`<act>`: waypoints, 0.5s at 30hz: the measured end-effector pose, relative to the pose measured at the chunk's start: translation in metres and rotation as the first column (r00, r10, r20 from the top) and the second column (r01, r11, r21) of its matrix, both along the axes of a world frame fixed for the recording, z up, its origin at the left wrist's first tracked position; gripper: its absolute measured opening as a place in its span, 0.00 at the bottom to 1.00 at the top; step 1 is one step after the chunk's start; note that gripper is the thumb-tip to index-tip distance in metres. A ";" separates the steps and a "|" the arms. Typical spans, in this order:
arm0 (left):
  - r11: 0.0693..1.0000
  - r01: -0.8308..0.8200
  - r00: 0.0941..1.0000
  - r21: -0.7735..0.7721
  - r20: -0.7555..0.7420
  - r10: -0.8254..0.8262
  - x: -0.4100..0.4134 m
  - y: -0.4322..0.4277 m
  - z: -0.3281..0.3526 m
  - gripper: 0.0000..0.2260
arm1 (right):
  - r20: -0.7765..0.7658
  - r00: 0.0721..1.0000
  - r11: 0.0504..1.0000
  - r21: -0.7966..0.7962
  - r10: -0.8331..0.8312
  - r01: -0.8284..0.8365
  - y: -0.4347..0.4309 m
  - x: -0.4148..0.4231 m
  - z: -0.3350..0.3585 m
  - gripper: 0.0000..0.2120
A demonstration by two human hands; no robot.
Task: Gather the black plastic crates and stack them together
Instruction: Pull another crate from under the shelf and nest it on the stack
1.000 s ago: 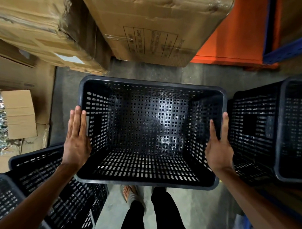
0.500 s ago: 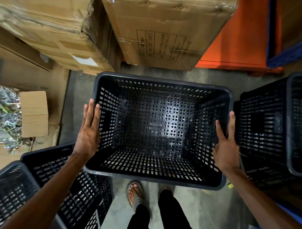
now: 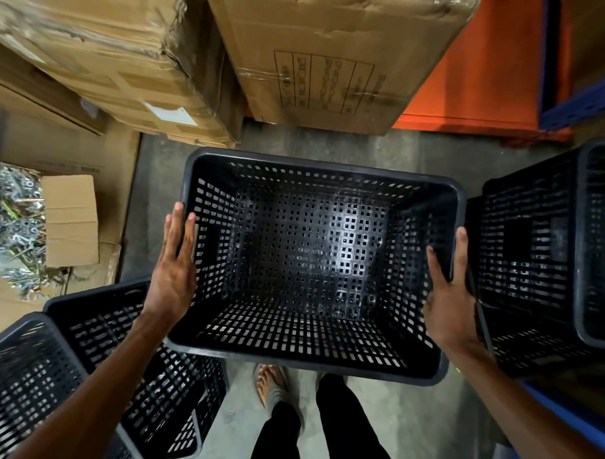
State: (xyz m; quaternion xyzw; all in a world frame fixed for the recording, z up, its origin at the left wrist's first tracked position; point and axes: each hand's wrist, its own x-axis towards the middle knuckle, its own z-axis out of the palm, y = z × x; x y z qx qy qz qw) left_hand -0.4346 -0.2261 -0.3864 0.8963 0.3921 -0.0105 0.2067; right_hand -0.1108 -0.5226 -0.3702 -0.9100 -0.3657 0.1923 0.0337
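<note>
Between two other perforated crates, the black rectangular plastic crate (image 3: 313, 260) is clamped by flat-fingered left hand (image 3: 174, 273) and right hand (image 3: 447, 296), shifted slightly rightward.

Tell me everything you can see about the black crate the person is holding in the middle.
The held crate is a black rectangular bin, plastic by its look, with a smooth rounded rim, and walls and floor pierced by rows of small square and slotted holes. It is empty, its opening turned up toward the camera, and its floor gleams under the light. The left hand lies flat against its left wall; the right hand grips its right rim. It is carried above the concrete floor, over the person's feet, between other black crates.
</note>
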 end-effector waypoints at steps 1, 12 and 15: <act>1.000 0.002 1.000 0.001 -0.001 -0.002 0.001 0.000 0.000 0.42 | -0.005 1.000 1.000 0.001 -0.006 0.006 -0.001 0.000 0.000 0.46; 0.998 0.038 0.999 0.057 -0.010 -0.038 0.003 0.006 -0.011 0.35 | 0.051 0.998 0.999 -0.038 -0.031 0.033 0.002 0.005 -0.012 0.47; 0.996 0.040 0.999 0.082 -0.012 -0.040 -0.002 0.007 -0.017 0.33 | 0.057 0.998 0.999 -0.039 -0.030 0.032 0.002 0.006 -0.016 0.49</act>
